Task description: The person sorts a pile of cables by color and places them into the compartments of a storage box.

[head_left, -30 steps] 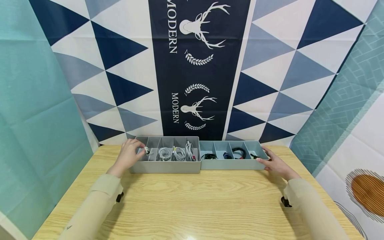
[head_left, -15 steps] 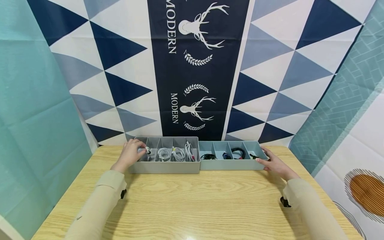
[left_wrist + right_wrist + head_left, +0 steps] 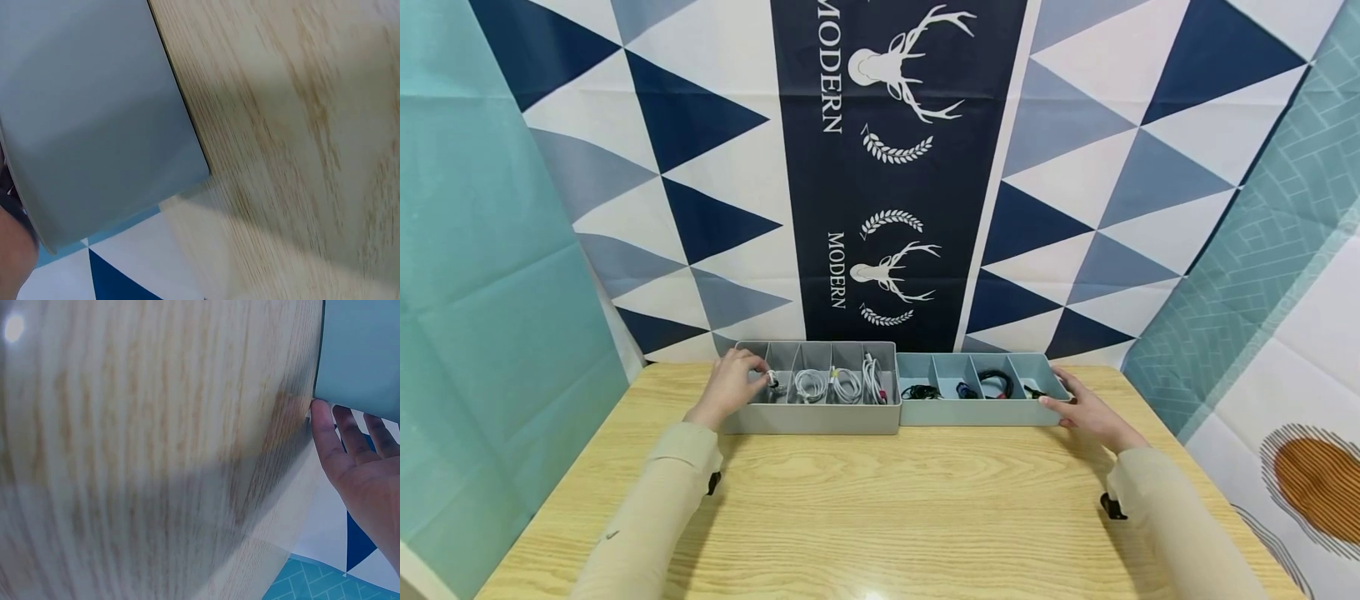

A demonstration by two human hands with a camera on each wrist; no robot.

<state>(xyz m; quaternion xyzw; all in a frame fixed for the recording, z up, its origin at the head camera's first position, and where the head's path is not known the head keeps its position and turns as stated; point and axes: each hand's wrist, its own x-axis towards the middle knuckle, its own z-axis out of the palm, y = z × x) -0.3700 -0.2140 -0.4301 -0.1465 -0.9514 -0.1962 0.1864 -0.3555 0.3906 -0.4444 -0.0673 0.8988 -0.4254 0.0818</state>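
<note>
A grey divided tray (image 3: 812, 418) and a blue-green divided tray (image 3: 977, 412) stand end to end at the table's far edge. My left hand (image 3: 732, 385) reaches over the grey tray's left end into its leftmost compartment and pinches the end of a small white cable (image 3: 771, 380). The other grey compartments hold coiled white cables (image 3: 847, 385). Black cables (image 3: 997, 381) lie in the blue-green tray. My right hand (image 3: 1086, 410) rests with straight fingers against that tray's right end; the right wrist view shows its fingers (image 3: 350, 434) touching the tray corner (image 3: 362, 350). The left wrist view shows only the grey tray wall (image 3: 94, 112).
The wooden table (image 3: 887, 508) stretches bare in front of the trays. A patterned cloth backdrop (image 3: 887, 167) hangs right behind them, and teal cloth (image 3: 490, 292) closes off the left side.
My left forearm has slid slightly right and forward, with the fingers still in the leftmost compartment. The right hand and both trays have stayed put.
</note>
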